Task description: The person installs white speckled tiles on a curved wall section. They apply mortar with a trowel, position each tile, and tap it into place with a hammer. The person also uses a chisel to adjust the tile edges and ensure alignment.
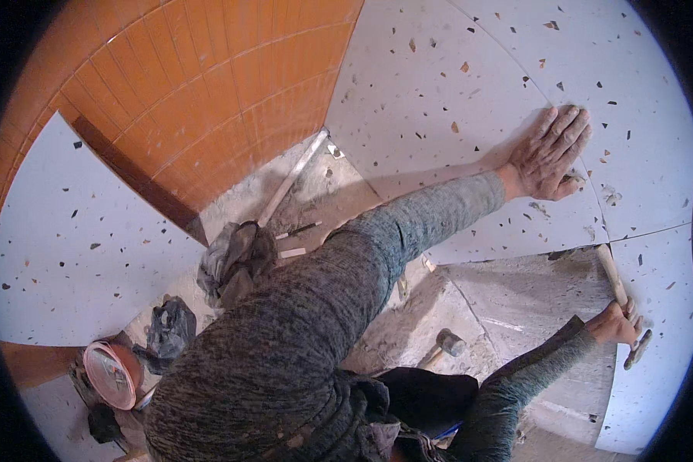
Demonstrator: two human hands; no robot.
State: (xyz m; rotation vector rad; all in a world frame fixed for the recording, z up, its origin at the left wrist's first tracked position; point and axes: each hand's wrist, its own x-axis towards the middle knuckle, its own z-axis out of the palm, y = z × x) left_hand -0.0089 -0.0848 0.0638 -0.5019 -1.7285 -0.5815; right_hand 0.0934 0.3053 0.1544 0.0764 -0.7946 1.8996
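Observation:
My left arm reaches across to the upper right. My left hand lies with its fingers stretched out on a large pale tile speckled with dark and brown chips, close to the joint with the neighbouring tile. Lower down on the right, my right hand is closed round a hammer, gripping it near its head. The hammer's wooden handle points up toward the tile's lower corner, and its dark head sticks out below my fingers. A bare grey patch shows beneath the tile's lower edge.
A mallet with a dark head lies on the dusty floor. Orange wall tiles rise at the upper left, with a loose speckled tile before them. Nearby are a pink bucket, dark plastic bags, a marker and a wooden strip.

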